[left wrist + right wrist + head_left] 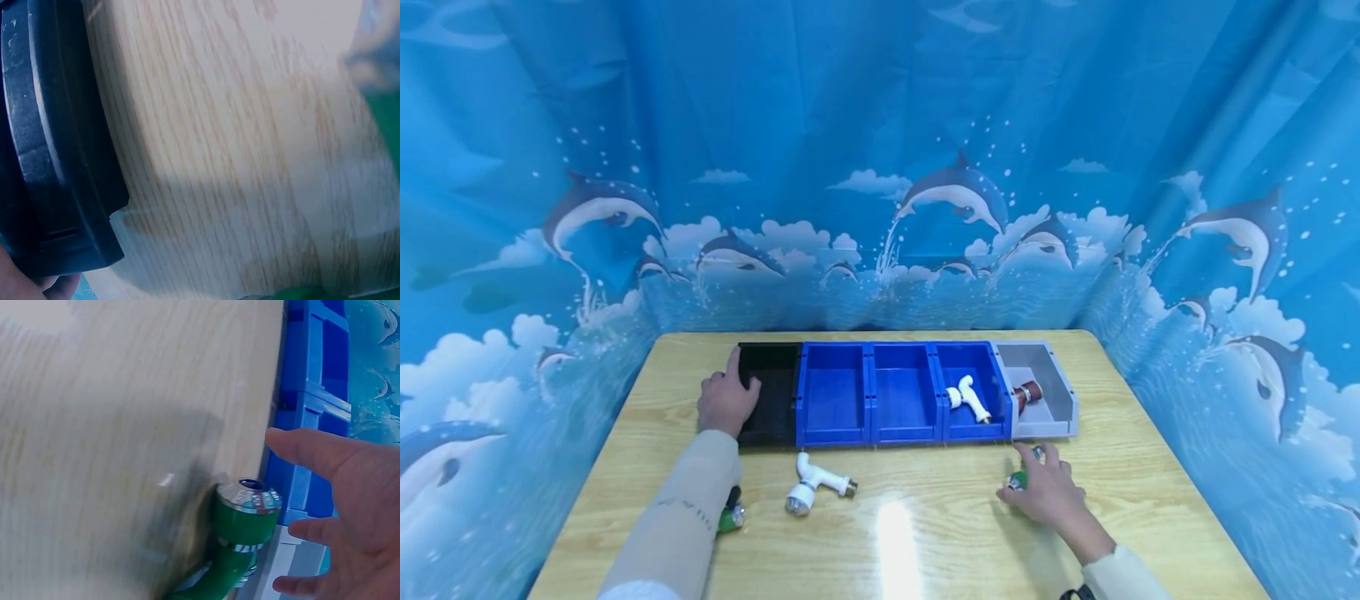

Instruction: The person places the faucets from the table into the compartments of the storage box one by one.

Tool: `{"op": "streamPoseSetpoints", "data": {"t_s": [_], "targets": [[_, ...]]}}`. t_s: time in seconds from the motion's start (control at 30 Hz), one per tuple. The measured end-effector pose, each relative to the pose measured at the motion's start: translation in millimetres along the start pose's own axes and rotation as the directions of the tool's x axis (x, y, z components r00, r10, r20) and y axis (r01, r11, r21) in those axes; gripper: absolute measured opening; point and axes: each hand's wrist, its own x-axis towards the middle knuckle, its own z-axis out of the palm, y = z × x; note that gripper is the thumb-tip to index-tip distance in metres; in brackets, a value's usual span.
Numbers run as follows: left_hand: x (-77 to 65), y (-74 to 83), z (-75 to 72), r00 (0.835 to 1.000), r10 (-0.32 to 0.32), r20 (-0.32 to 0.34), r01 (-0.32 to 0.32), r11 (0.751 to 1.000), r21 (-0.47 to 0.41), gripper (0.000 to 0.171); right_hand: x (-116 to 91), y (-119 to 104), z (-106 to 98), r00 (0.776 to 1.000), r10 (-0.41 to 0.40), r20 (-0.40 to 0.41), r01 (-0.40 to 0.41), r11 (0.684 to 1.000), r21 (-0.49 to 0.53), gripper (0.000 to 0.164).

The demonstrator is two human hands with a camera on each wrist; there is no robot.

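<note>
My left hand (727, 402) rests at the left wall of the black bin (767, 440), index finger straight along its edge and thumb toward the inside. In the left wrist view, part of that hand shows at the black bin's corner (75, 250). My right hand (1047, 490) hovers around a green tap (247, 525) with a silvery end, lying before the grey bin (1047, 430). Its thumb and fingers are spread, apart from the green tap in the right wrist view. Another green tap (730, 518) lies partly hidden by the left sleeve.
A white tap (812, 481) lies on the wooden table (940, 517). Three blue bins (906, 435) stand between the black and grey ones. The rightmost blue bin holds a white tap (967, 398); a brown fitting (1028, 393) lies in the grey bin. A dolphin-print curtain (865, 125) surrounds the table.
</note>
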Motion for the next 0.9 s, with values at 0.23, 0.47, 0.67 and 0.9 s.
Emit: {"op": "streamPoseSetpoints", "data": {"t_s": [0.23, 0.47, 0.67, 0.9], "targets": [[-0.6, -0.7, -0.3, 1.000, 0.012, -0.001, -0.012, 1.000, -0.002, 0.072, -2, 7, 5, 1.000, 0.011, 0.007, -0.012, 1.000, 0.013, 0.091], [-1.0, 0.1, 0.5, 1.000, -0.004, -0.003, 0.004, 1.000, -0.003, 0.073, 1, 13, 9, 1.000, 0.015, 0.013, -0.015, 1.000, 0.019, 0.086], [-0.8, 1.0, -0.1, 1.000, -0.005, 0.003, 0.005, 1.000, 0.001, 0.072, 3, 15, 12, 1.000, 0.018, 0.020, -0.018, 1.000, 0.025, 0.084], [-0.9, 1.5, -2.0, 1.000, -0.003, 0.011, 0.003, 1.000, -0.001, 0.072, 6, 15, 14, 0.999, 0.033, 0.022, -0.033, 0.999, 0.031, 0.081]]}}
